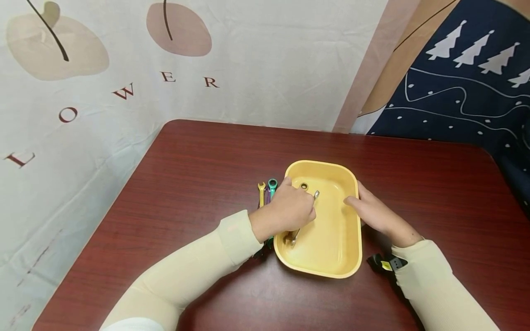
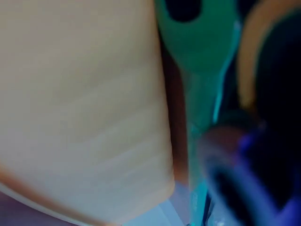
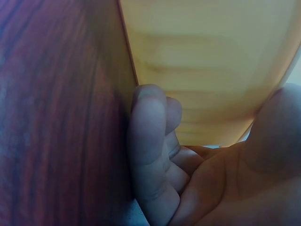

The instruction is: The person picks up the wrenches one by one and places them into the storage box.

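Observation:
A yellow plastic bin (image 1: 331,271) stands on the table in the head view. My left hand (image 1: 291,207) reaches over its left wall with fingers curled, holding a silver combination wrench (image 1: 316,195) whose two ends stick out past the fist. Another wrench (image 1: 304,186) lies in the bin beneath that hand, its middle covered. My right hand (image 1: 372,211) grips the bin's right wall, thumb over the rim and fingers outside. In the right wrist view, the fingers (image 3: 149,136) lie between the tabletop and the bin's wall.
Left of the bin lie several coloured wrenches, among them a yellow one (image 1: 261,193) and a teal one (image 1: 272,186), partly covered by my left forearm. A black device (image 1: 387,263) sits by my right wrist. A printed cloth (image 1: 281,59) hangs behind the red-brown table (image 1: 207,161).

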`<state>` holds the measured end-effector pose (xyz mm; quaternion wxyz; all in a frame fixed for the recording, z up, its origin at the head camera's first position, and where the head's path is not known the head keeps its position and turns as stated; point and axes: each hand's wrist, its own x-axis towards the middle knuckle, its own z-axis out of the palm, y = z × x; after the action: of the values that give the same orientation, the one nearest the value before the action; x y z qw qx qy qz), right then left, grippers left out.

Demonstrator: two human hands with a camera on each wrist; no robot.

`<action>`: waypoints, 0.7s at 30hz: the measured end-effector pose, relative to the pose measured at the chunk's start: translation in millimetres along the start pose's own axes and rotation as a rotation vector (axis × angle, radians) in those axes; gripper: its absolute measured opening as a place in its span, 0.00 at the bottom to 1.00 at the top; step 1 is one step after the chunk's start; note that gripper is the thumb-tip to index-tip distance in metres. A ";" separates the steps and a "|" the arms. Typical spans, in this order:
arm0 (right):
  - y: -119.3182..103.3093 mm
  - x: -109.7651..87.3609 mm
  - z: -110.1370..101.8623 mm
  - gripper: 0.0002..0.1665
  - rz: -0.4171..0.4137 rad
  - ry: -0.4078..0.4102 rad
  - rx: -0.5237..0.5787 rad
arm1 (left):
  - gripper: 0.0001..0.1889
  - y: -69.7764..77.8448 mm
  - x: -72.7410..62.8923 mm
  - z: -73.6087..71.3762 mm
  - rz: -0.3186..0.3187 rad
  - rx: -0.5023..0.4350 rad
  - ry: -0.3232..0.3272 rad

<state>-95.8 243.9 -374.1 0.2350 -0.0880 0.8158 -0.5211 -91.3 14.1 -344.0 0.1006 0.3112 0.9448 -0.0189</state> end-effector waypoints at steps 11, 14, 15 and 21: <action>-1.2 8.7 2.8 0.41 0.009 0.025 -0.003 | 0.21 -12.3 7.6 3.0 0.013 0.030 -0.023; -1.9 10.9 3.8 0.40 0.008 0.035 -0.006 | 0.20 -15.3 8.9 3.1 0.019 0.045 -0.031; -2.2 11.7 4.2 0.40 0.008 0.037 -0.006 | 0.20 -16.2 9.3 3.1 0.021 0.054 -0.035; -4.4 15.9 6.6 0.40 0.010 0.048 0.004 | 0.15 -21.8 12.5 4.9 0.038 0.109 -0.062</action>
<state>-107.0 230.4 -377.2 0.2180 -0.0709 0.8206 -0.5235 -113.2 3.4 -351.9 0.1130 0.3333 0.9328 -0.0782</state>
